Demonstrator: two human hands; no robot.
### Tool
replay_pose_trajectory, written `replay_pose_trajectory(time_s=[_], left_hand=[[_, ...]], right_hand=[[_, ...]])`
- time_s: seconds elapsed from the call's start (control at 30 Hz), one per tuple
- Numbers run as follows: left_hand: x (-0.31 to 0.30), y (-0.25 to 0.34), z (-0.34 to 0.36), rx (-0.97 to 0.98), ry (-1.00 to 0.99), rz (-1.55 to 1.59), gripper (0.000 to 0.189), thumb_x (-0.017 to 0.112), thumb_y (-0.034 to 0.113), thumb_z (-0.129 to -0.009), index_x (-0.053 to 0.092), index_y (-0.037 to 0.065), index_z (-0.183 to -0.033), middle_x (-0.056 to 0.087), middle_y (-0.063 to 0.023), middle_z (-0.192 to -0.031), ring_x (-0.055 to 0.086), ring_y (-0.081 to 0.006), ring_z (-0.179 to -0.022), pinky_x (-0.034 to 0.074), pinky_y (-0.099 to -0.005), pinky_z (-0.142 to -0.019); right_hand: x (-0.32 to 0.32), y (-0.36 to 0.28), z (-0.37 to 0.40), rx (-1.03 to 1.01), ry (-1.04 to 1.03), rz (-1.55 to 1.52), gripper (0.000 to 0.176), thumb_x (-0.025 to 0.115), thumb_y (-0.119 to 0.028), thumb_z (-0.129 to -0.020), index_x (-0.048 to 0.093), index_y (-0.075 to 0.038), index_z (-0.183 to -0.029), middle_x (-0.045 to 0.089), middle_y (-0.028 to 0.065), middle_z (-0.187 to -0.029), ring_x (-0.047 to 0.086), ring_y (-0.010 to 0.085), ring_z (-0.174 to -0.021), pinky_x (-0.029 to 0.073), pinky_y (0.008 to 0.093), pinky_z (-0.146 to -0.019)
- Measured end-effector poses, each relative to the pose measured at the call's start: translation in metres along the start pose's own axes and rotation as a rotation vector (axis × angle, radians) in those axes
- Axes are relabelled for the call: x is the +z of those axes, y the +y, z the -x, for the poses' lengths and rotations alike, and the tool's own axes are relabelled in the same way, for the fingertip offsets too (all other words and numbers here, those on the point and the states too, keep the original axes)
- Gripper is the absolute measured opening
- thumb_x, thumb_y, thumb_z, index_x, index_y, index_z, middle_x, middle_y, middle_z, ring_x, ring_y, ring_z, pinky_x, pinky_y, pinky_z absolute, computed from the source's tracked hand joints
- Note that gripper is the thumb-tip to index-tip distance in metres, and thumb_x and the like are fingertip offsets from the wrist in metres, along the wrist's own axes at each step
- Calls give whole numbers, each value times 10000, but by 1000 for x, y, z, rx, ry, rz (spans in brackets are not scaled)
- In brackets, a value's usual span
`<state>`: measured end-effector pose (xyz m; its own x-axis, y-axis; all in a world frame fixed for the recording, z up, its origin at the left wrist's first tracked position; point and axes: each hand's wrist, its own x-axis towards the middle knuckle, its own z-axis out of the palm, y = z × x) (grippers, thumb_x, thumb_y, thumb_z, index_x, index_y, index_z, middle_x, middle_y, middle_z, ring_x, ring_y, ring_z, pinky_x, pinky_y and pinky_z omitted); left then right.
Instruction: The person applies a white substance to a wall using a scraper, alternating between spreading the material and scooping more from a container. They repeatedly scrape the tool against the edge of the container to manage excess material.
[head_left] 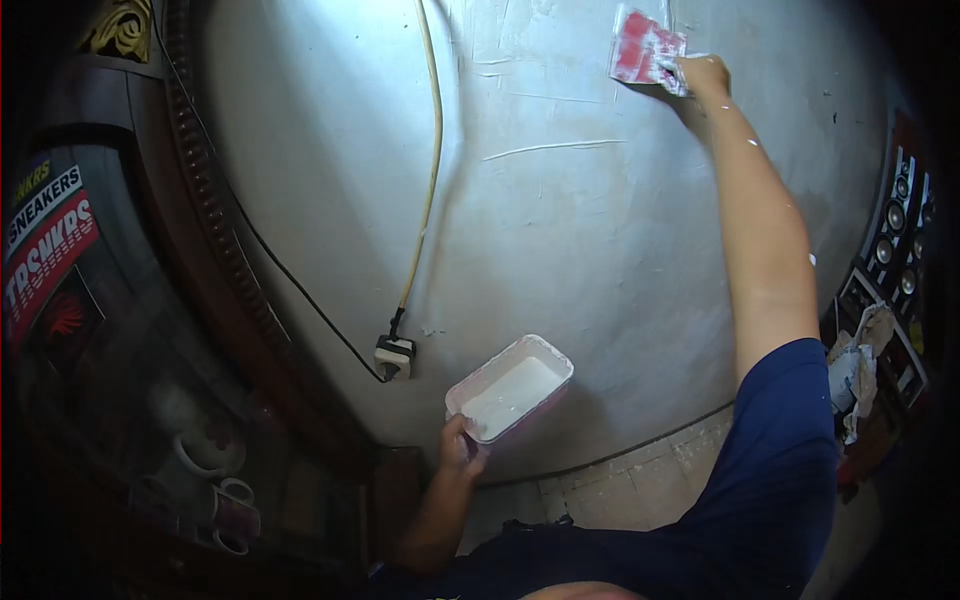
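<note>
One tub [547, 353], one pinched corner
Left hand [465, 448] clasps it; tipping could spill white paste [515, 397] (right hand [702, 76] grips the red scraper [645, 48]).

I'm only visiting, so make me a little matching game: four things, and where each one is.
Things:
1. Flat red spreader smeared with white
2. Pale rectangular tub
3. Long yellowish cable
4. Boxy white-and-black socket

Places:
A. Running down the wall
B. In the left hand
C. At the cable's lower end
D. In the raised right hand

Pairs: 1-D, 2-B, 3-A, 4-C
</note>
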<state>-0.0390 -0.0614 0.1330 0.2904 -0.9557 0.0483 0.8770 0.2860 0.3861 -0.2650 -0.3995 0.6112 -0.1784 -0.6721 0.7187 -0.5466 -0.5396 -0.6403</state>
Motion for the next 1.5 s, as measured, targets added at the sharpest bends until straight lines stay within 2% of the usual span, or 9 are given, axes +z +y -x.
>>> replay_pose_trajectory(time_s=[0.3, 0.33, 0.37, 0.43, 0.63, 0.87, 1.2, 1.3, 1.5], left_hand=[[13, -7, -11, 7, 13, -112, 561, 466, 92, -674, 430, -32, -1220, 553, -162, -1132, 559, -278, -1036, 467, -389, -883], [19, -9, -12, 3, 12, -120, 561, 466, 92, -674, 430, -32, -1220, 553, -162, -1132, 559, -278, -1036, 467, -389, -883], [28, -11, -13, 4, 18, -135, 558, 468, 99, -677, 432, -29, -1219, 556, -160, -1127, 561, -276, -1032, 467, -391, -879], [33, -20, -13, -1, 30, -154, 556, 470, 105, -679, 434, -26, -1218, 560, -158, -1121, 563, -274, -1027, 468, -393, -875], [27, -25, -18, -95, -5, -205, 575, 459, 115, -678, 416, -19, -1235, 538, -160, -1152, 548, -295, -1044, 456, -407, -895], [50, -41, -19, -48, -27, -204, 575, 458, 165, -685, 429, -52, -1217, 541, -196, -1142, 543, -319, -1045, 439, -425, -911], [73, -54, -10, -51, 1, -233, 595, 436, 197, -719, 387, -54, -1256, 498, -201, -1208, 512, -325, -1095, 410, -432, -944], [42, -49, -11, -46, -20, -199, 571, 443, 169, -714, 405, -45, -1242, 517, -188, -1181, 526, -311, -1080, 434, -426, -920], [43, -48, -9, -10, 9, -215, 579, 451, 159, -691, 414, -37, -1235, 533, -171, -1160, 535, -298, -1067, 446, -413, -907]], right_hand=[[47, -78, 29, -163, -296, -1150, 173, 592, -106, -802, 598, 56, -865, 631, 99, -749, 624, 167, -622, 513, 287, -527], [36, -110, 66, -31, -186, -642, 224, 661, -164, -751, 619, 47, -815, 618, 96, -679, 613, 167, -601, 495, 306, -506], [47, -102, 66, -262, -669, -1167, 312, 719, -236, -686, 631, 47, -787, 607, 99, -649, 608, 192, -608, 494, 355, -538], [64, -136, 95, -157, -205, -180, 424, 738, -333, -621, 643, 8, -856, 654, 200, -843, 647, 319, -791, 520, 362, -746], [16, 4, 14, -59, 96, -93, 340, 698, -228, -683, 644, 75, -828, 654, 158, -769, 626, 206, -653, 488, 337, -587], [-7, 15, 23, -133, -227, -1047, 288, 650, -150, -752, 618, 80, -923, 654, 130, -800, 647, 163, -678, 511, 288, -593], [76, -9, 73, -312, -119, -139, 433, 723, -311, -625, 648, 23, -892, 618, 242, -986, 608, 331, -946, 480, 365, -837], [48, 75, 16, 95, -58, -608, 343, 698, -200, -659, 629, 82, -843, 652, 209, -854, 645, 281, -736, 507, 359, -677], [8, 35, 50, 43, -179, -1144, 165, 591, -29, -775, 634, 45, -915, 648, 104, -784, 625, 153, -616, 478, 262, -525]])
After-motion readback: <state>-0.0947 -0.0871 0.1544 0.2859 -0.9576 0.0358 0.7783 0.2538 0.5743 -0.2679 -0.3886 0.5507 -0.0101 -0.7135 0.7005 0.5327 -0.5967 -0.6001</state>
